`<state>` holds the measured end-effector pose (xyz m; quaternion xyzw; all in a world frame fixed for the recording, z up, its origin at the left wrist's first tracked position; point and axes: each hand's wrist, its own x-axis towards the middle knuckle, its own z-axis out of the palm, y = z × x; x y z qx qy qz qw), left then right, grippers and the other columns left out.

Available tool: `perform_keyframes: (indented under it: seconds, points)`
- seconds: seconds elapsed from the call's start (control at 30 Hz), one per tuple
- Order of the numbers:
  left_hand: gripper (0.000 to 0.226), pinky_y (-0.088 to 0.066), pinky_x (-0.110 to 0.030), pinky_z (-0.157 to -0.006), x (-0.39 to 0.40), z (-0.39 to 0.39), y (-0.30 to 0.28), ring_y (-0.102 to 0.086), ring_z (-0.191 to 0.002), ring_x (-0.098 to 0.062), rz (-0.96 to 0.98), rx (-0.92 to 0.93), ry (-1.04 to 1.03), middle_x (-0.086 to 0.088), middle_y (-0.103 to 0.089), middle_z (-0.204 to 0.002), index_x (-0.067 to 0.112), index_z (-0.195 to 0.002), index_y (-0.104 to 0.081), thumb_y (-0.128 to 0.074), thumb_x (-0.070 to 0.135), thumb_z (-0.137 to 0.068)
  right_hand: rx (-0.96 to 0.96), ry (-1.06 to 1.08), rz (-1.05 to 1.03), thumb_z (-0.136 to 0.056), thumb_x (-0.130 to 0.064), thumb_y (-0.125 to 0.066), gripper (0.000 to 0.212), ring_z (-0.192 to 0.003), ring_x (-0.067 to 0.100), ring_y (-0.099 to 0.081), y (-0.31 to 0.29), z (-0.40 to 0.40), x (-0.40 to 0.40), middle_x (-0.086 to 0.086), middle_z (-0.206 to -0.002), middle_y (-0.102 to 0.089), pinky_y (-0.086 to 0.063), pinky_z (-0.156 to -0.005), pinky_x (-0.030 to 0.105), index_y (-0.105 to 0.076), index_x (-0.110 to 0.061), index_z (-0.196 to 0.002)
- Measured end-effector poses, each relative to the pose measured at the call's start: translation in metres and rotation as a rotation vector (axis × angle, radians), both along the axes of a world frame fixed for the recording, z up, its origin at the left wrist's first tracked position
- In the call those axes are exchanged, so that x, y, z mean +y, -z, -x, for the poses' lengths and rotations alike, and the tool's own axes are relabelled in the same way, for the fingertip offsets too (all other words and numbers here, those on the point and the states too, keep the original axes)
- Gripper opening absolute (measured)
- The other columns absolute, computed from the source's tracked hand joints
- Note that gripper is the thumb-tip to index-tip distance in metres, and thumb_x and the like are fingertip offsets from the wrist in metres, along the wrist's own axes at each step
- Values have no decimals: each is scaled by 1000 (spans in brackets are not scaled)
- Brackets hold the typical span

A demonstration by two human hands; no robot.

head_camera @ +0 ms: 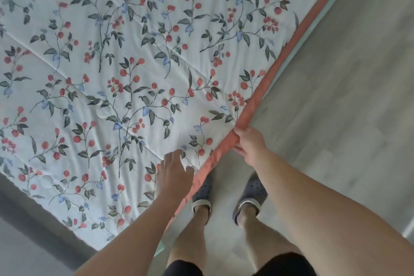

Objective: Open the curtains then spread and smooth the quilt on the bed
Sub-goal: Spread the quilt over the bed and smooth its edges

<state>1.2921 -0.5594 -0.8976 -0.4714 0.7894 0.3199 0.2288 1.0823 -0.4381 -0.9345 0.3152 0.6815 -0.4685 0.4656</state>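
**Right hand on the border, left hand flat on the quilt**

The right hand (pixel 247 145) has its fingers curled round the quilt's salmon border (pixel 277 69), pinching the rolled edge where it hangs off the side of the bed. The left hand (pixel 173 171) is just inboard of the same edge, fingers spread and relaxed, holding nothing; whether the palm presses the cloth or hovers just over it cannot be told. The two hands are near each other, the right farther up the border, the left nearer the person's body.

The quilt (pixel 125 78), white with red berries and green sprigs, lies spread over the bed and fills most of the view up and to the left of both hands. It looks largely flat, with light stitched lines and a few soft wrinkles near the left hand. The border runs in one long straight diagonal from low centre to the top right corner, so any pull by the right hand would likely go along or across that line, and the left hand seems better placed to sweep over the surface away from the body.

Beyond the border is open pale floor (pixel 349 101), where the person stands in grey slippers (pixel 251 195) close beside the bed. At lower left the quilt's other edge ends over a grey surface. The curtains are not in view.
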Motion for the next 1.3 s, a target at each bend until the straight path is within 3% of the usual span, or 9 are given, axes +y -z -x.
perform_keyframes:
  seconds: [0.13, 0.23, 0.3, 0.43, 0.6, 0.87, 1.03, 1.13, 1.3]
  points:
    - [55, -46, -43, -103, 0, 80, -5, -52, -129, -26, -12, 137, -34, 2, -49, -149, 24, -147, -48, -62, 21, -93, -32, -30, 107, -100, -15, -67, 36, -110, 23, -73, 8, 43, 10, 10, -126, -72, -65, -83, 35, -62, -12, -136]
    - [55, -46, -44, -106, 2, 155, -3, -50, -131, -27, 10, 223, -15, 1, -49, -150, 22, -146, -48, -62, 16, -93, -50, 142, 282, -102, -20, -67, 24, -75, 11, -74, 0, 121, -3, -2, -90, -77, -57, -101, 42, -67, -13, -124]
    - [59, -44, -47, -110, 3, 206, 2, -46, -136, -27, 22, 223, -15, 0, -45, -155, 20, -150, -44, -63, 17, -94, -78, 166, 289, -103, -20, -65, 12, -60, 8, -69, 2, 171, -3, -4, -77, -74, -55, -100, 41, -69, -14, -113]
    - [67, -38, -49, -117, 8, 281, 11, -40, -144, -28, 28, 111, -106, -1, -38, -160, 22, -157, -36, -60, 21, -94, -104, -100, 125, -101, -19, -69, 17, -100, 21, -76, 17, 216, 25, 10, -118, -78, -61, -89, 37, -70, -16, -117]
    - [65, -39, -49, -115, 16, 361, 2, -42, -143, -30, 72, 22, -214, -2, -37, -161, 23, -157, -36, -58, 31, -97, -161, -37, 315, -103, -26, -68, 30, -117, 24, -72, 9, 303, 25, 6, -123, -77, -54, -105, 42, -68, -14, -130]
    - [66, -37, -47, -117, 15, 465, -4, -40, -145, -28, 57, 101, -169, 0, -38, -161, 25, -156, -37, -59, 24, -94, -156, -177, 147, -103, -26, -69, 8, -95, 16, -65, 18, 395, 25, 0, -103, -69, -57, -83, 35, -69, -20, -108]
    - [58, -41, -48, -112, 2, 531, 2, -44, -140, -26, 29, 167, -221, 1, -44, -155, 25, -151, -42, -57, 24, -95, -176, -120, 174, -103, -30, -67, 24, -116, 21, -70, 18, 450, 22, 5, -123, -75, -57, -88, 37, -70, -18, -123]
    - [58, -41, -44, -113, -15, 581, 9, -43, -140, -22, 25, 231, -209, 5, -44, -155, 25, -154, -41, -55, 22, -97, -134, 11, 283, -105, -29, -65, 27, -109, 20, -75, 16, 516, -3, 4, -119, -79, -57, -85, 36, -69, -18, -129]
    - [58, -43, -44, -111, -37, 659, 15, -48, -135, -25, 18, 242, -193, 2, -47, -152, 23, -151, -44, -56, 20, -94, -127, -39, 63, -101, -22, -68, 21, -88, 18, -71, 23, 579, 0, 6, -110, -77, -56, -74, 35, -71, -17, -122]
